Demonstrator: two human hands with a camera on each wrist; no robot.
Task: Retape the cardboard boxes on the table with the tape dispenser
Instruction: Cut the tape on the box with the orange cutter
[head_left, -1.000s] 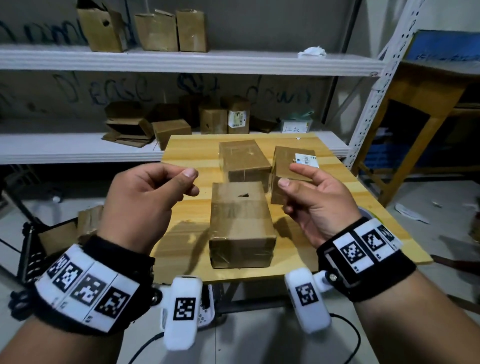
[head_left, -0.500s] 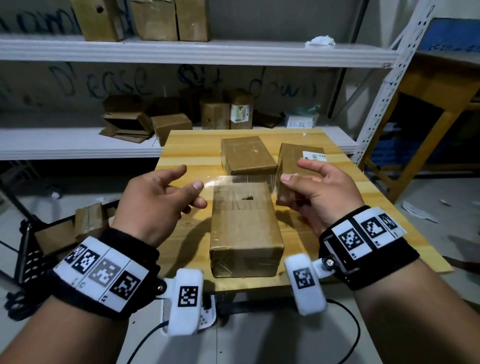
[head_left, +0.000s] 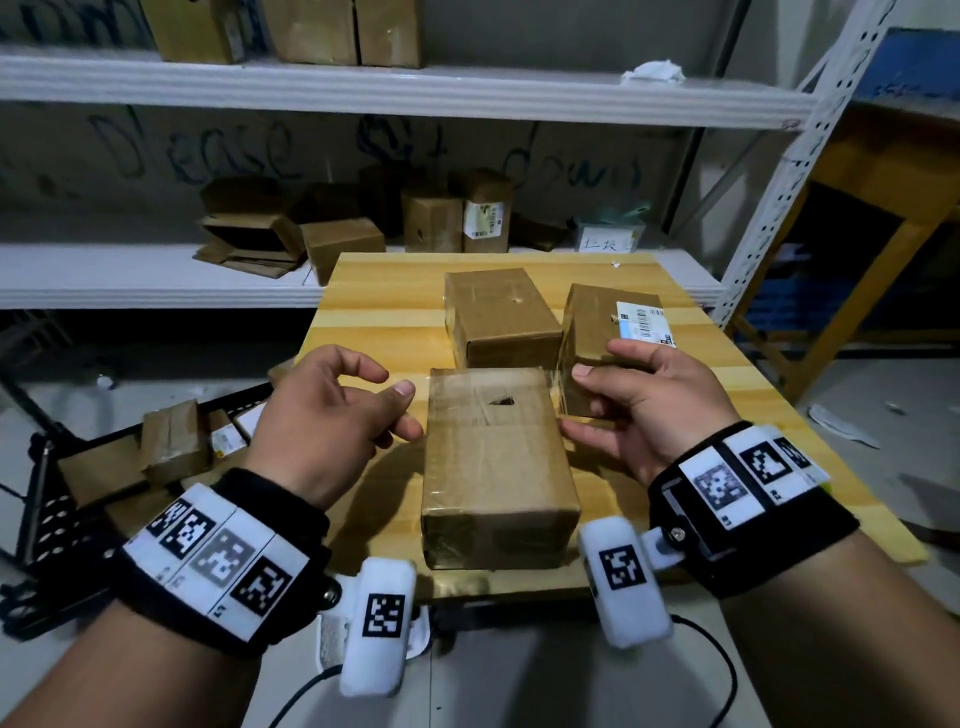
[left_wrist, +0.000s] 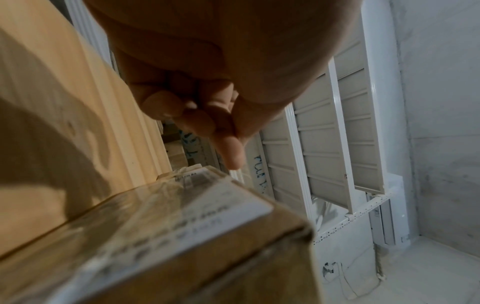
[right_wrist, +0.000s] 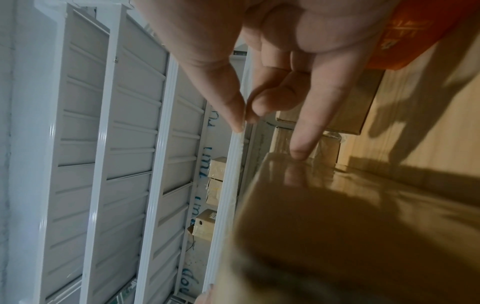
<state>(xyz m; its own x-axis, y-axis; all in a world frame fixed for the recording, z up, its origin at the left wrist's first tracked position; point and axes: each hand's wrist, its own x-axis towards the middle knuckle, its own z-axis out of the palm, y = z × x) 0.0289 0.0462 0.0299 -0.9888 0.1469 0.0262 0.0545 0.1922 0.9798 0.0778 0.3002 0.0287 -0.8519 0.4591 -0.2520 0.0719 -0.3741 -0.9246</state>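
Note:
Three brown cardboard boxes lie on the wooden table (head_left: 374, 291). The near box (head_left: 493, 478) sits between my hands; a clear tape strip (head_left: 557, 395) stretches across its far end. My right hand (head_left: 597, 364) pinches the strip's right end between thumb and index, as the right wrist view (right_wrist: 245, 117) shows, with the middle finger (right_wrist: 298, 152) touching the box top. My left hand (head_left: 400, 400) is at the box's left edge, fingers curled, the thumb at the strip's left end. An orange tape dispenser (right_wrist: 405, 30) shows only in the right wrist view.
A second box (head_left: 493, 312) and a box with a shipping label (head_left: 592, 322) stand just behind the near one. White metal shelves (head_left: 156, 270) with more boxes run behind the table. A black crate (head_left: 62, 499) with boxes sits on the floor at left.
Both hands have come down and forward with the tape strip stretched between them, from above the boxes to the far end of the near box's top.

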